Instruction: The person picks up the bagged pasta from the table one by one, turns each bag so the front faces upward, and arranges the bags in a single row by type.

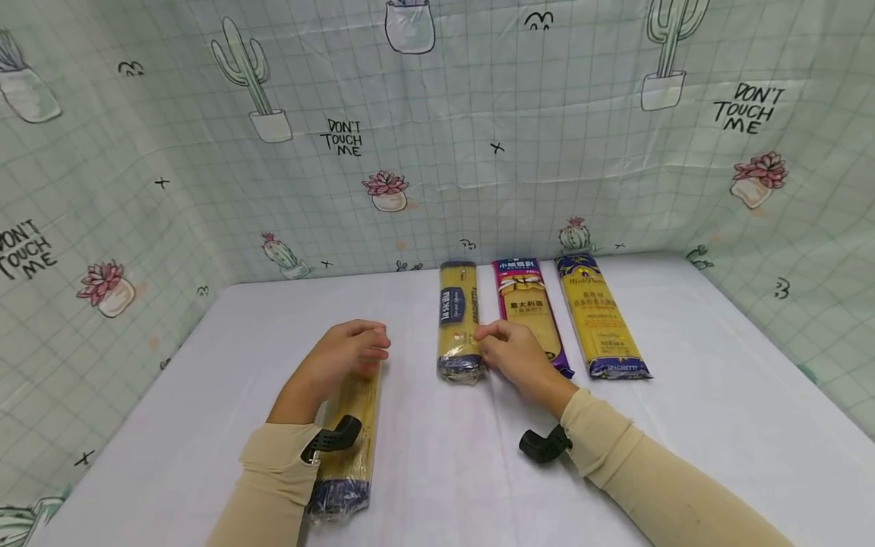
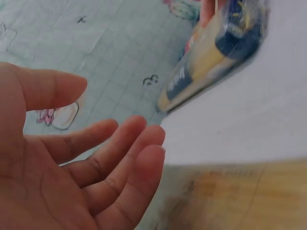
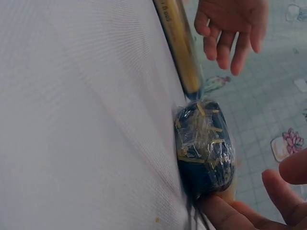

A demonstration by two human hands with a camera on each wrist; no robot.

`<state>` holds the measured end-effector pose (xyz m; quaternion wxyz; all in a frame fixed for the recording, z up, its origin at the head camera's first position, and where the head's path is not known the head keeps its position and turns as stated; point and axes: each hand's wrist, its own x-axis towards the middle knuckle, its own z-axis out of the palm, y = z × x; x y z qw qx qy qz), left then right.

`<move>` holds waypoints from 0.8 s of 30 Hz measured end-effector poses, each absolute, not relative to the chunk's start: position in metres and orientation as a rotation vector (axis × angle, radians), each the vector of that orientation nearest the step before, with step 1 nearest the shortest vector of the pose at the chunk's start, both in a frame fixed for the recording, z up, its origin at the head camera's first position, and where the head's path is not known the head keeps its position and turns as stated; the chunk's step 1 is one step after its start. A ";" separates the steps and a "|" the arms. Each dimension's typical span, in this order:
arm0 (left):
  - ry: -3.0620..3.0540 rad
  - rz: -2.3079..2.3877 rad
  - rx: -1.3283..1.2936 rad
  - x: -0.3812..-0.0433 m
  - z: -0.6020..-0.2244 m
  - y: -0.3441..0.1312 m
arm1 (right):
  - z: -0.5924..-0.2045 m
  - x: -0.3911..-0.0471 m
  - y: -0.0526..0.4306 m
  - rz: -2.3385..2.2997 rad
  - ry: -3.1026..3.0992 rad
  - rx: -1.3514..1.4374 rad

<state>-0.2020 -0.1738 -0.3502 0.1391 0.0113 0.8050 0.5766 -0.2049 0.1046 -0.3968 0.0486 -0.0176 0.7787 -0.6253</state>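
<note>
A blue-banded pack of spaghetti lies in the middle of the white table, its crinkled clear end facing the right wrist camera. My right hand is at its lower right side; some fingers touch the pack there, while thumb and forefinger stand free of it. Another spaghetti pack lies nearer on the left, partly hidden by my left hand and wrist. In the left wrist view that hand's fingers are loosely bent, apart from the thumb, with nothing between them.
Right of the middle pack lie a purple-and-red spaghetti pack, partly behind my right hand, and a yellow-and-blue spaghetti pack. A printed cloth hangs behind the white table and along its sides.
</note>
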 end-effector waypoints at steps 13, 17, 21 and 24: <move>2.366 1.688 -0.042 -0.210 -0.357 -0.203 | -0.394 -0.206 0.112 -1.932 2.539 -0.143; 2.386 1.655 -0.065 -0.207 -0.361 -0.218 | -0.396 -0.205 0.108 -1.996 2.511 -0.202; 2.387 1.612 -0.111 -0.204 -0.364 -0.234 | -0.395 -0.200 0.101 -2.000 2.523 -0.276; 2.393 1.577 -0.151 -0.202 -0.366 -0.242 | -0.393 -0.196 0.094 -1.990 2.513 -0.360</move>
